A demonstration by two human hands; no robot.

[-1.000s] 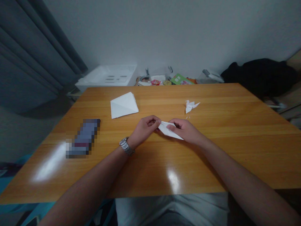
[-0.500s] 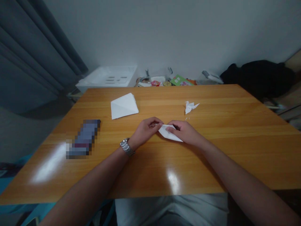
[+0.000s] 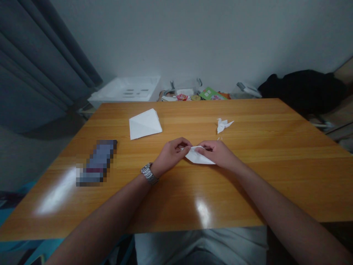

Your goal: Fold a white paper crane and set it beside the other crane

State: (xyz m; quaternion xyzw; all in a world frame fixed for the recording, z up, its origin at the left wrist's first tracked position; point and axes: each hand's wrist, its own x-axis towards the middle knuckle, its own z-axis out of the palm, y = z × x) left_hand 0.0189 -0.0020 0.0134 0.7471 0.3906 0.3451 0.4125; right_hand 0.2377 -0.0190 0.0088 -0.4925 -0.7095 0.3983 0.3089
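A small folded white paper is held between both hands above the middle of the table. My left hand, with a metal watch on its wrist, pinches the paper's left end. At its right side my right hand grips it, thumb lying on top. The fingers beneath the paper are partly hidden. Beyond the right hand lies a white origami crane, with tiny paper bits in front of it. A stack of white paper rests farther back, to the left.
On the left of the glossy wooden table lies a blurred-out phone-like object. Behind the far edge stand a white tray and assorted small items, including a green packet. A black cloth heap sits at the back right.
The right hand has shifted slightly, and its thumb and the right end of the folded paper have turned a little. Both hands keep their hold.
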